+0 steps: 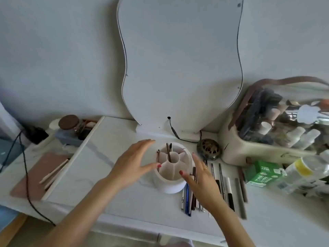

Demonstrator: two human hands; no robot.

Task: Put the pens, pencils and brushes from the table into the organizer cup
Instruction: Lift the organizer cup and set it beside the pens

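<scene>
White table [124,207] runs along a pale wall, with a wavy-edged mirror [181,59] standing at the back. At the centre sits the white organizer cup [170,186], round and split into compartments around a middle tube. A few dark brushes [168,154] already stand upright in it, one in the middle tube and others in the far and left compartments.

Both hands flank the cup with fingers spread and holding nothing. The left hand [131,166] reaches in from the left, its thumb tip at the cup's near-left rim and its fingers hovering by the far-left side. The right hand [201,179] is just to the right of the cup, thumb tip over the near rim; whether it touches is unclear.

Pens and pencils [227,186] lie in a rough row on the table right of the cup, partly under the right hand. A blue pen [187,202] lies just in front of the cup.

Further right stand a green box [261,173] and a clear bag [277,122] full of bottles. A brass bowl [209,148] sits behind the pens.
</scene>
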